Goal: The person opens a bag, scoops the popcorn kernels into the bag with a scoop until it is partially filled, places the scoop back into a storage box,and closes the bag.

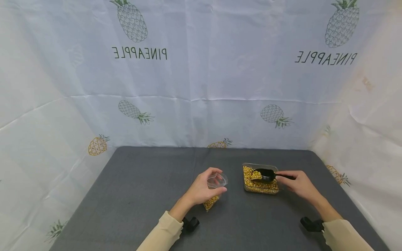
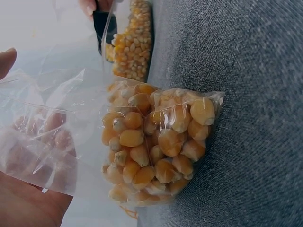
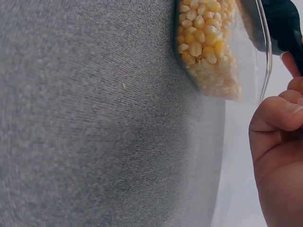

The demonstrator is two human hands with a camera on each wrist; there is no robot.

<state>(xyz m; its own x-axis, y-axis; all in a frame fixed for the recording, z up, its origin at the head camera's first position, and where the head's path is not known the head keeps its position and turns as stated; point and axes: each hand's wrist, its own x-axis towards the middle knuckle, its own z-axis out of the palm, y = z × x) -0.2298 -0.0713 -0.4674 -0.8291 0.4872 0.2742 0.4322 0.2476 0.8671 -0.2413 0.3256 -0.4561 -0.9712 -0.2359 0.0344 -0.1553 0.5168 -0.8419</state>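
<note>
My left hand (image 1: 198,190) holds a clear plastic bag (image 2: 78,113) by its upper part, thumb and fingers spread around the wide mouth. Yellow corn kernels (image 2: 151,146) fill the bottom of the bag, which hangs down close to the table. To the right, my right hand (image 1: 298,183) grips the handle of a black scoop (image 1: 267,175). The scoop lies over a clear rectangular container (image 3: 255,75) of corn kernels, with kernels in its bowl. In the right wrist view, the container's wall partly covers the scoop (image 3: 284,23).
A dark grey cloth covers the table (image 1: 150,188). Behind it and at both sides hangs a white curtain (image 1: 201,76) with pineapple prints. One small pale speck (image 3: 124,86) lies on the cloth near the container. Black wrist straps (image 1: 312,225) sit on both forearms.
</note>
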